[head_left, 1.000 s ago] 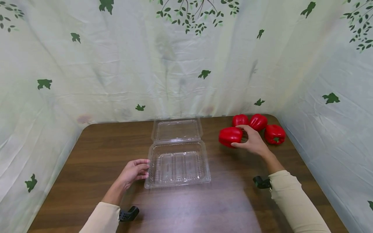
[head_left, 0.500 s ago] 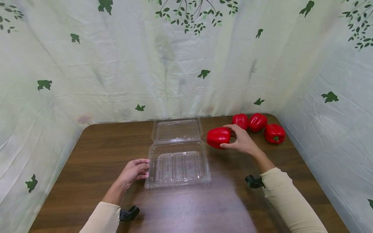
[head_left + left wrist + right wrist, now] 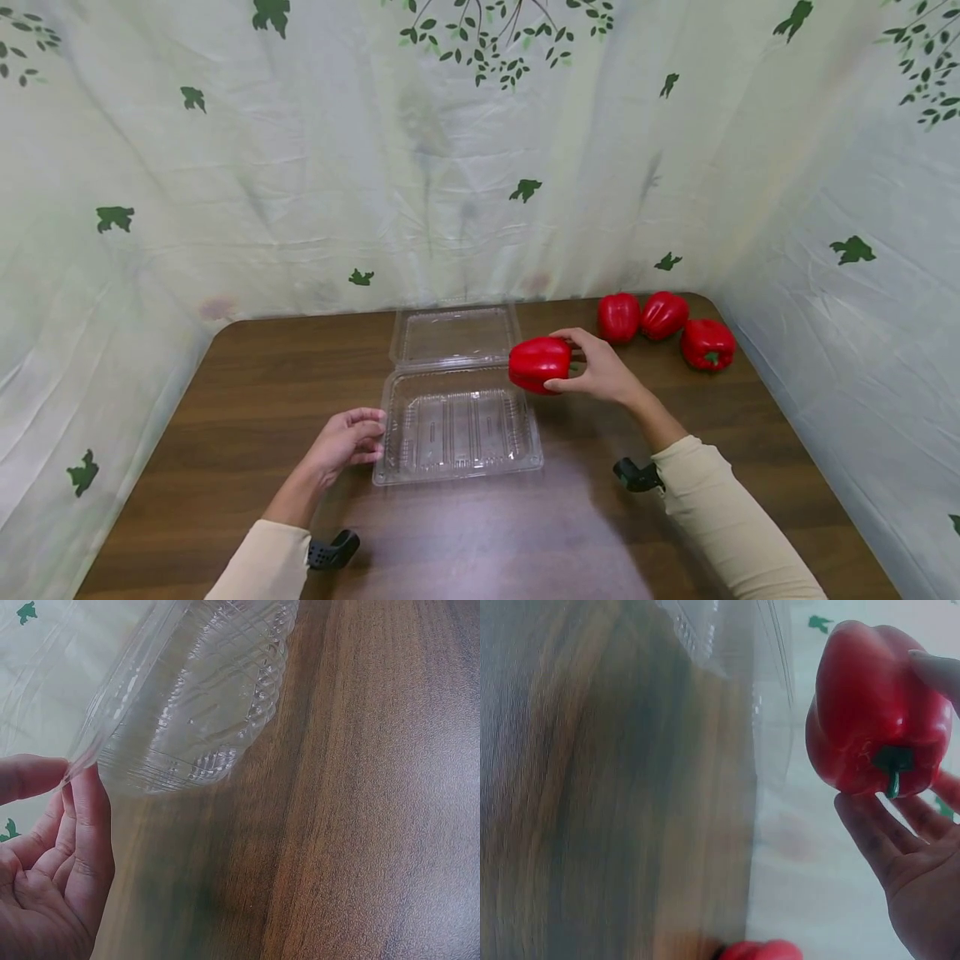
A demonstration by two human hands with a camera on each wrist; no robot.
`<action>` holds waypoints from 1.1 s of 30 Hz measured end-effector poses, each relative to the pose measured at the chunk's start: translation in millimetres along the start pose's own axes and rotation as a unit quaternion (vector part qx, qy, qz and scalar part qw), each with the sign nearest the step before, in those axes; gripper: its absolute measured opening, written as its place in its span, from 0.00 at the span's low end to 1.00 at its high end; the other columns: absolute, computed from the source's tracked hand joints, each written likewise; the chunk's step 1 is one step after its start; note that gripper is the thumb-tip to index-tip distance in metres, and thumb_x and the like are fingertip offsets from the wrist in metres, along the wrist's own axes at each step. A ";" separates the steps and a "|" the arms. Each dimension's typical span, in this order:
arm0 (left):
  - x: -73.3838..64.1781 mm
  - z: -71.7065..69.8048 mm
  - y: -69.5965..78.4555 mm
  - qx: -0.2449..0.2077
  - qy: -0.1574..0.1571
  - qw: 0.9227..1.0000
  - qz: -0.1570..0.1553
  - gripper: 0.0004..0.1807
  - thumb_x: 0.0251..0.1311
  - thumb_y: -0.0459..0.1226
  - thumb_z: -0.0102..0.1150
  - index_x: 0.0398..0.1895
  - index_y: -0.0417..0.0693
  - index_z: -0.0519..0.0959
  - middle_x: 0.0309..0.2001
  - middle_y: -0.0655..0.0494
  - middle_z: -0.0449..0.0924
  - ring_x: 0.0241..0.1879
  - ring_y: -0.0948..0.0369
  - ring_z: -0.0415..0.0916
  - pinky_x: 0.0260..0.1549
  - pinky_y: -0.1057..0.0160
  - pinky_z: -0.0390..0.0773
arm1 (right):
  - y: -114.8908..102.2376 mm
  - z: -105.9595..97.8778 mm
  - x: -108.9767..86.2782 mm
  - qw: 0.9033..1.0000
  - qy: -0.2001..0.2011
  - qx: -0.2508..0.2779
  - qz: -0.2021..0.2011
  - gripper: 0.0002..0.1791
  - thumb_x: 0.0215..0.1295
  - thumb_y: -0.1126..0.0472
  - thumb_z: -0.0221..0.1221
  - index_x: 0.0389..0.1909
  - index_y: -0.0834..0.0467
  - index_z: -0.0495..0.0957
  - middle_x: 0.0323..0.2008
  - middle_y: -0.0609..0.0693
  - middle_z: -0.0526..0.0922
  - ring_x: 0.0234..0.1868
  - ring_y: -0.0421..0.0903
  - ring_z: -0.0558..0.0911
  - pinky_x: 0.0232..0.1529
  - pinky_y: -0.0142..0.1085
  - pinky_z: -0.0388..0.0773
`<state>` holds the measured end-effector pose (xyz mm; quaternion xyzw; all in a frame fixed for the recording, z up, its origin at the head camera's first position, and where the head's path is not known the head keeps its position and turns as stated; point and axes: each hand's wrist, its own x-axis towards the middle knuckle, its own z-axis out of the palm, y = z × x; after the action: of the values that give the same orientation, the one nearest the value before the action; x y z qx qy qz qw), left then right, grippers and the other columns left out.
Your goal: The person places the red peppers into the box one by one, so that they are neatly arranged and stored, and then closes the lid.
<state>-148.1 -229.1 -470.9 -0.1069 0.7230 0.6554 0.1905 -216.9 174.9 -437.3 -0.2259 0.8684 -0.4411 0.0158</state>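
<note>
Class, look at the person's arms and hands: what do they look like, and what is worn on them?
The left hand and right hand are both ungloved. The plain, cream fabric left sleeve and matching right sleeve end near the wrists. By the cuffs sit a curved black left wrist device with small dots or holes and a similar black right wrist device.

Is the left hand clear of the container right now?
No, the left hand pinches the edge of the clear container in the left wrist view.

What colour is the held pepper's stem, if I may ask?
The stem is green, clearest in the right wrist view.
</note>
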 end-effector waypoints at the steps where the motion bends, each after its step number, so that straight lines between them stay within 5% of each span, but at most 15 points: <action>1: 0.1 0.0 -0.2 0.000 0.000 1.000 0.000 0.18 0.66 0.31 0.52 0.56 0.28 0.66 0.29 0.54 0.75 0.25 0.62 0.76 0.28 0.66 0.83 | -0.6 1.4 0.5 1.000 -0.002 0.002 0.000 0.38 0.47 0.57 0.72 0.59 0.63 0.69 0.53 0.59 0.76 0.51 0.59 0.78 0.46 0.51 0.81; 33: -1.1 1.5 2.4 0.014 0.008 1.000 0.001 0.20 0.66 0.31 0.52 0.58 0.28 0.65 0.30 0.54 0.76 0.26 0.61 0.76 0.29 0.65 0.83 | -27.7 50.0 9.2 0.998 -0.063 0.024 -0.021 0.37 0.50 0.54 0.72 0.60 0.62 0.69 0.52 0.56 0.77 0.50 0.54 0.79 0.45 0.43 0.83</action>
<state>-147.9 -227.4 -468.3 -0.1088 0.7337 0.6447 0.1851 -203.4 119.1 -444.9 -0.2706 0.8500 -0.4470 0.0665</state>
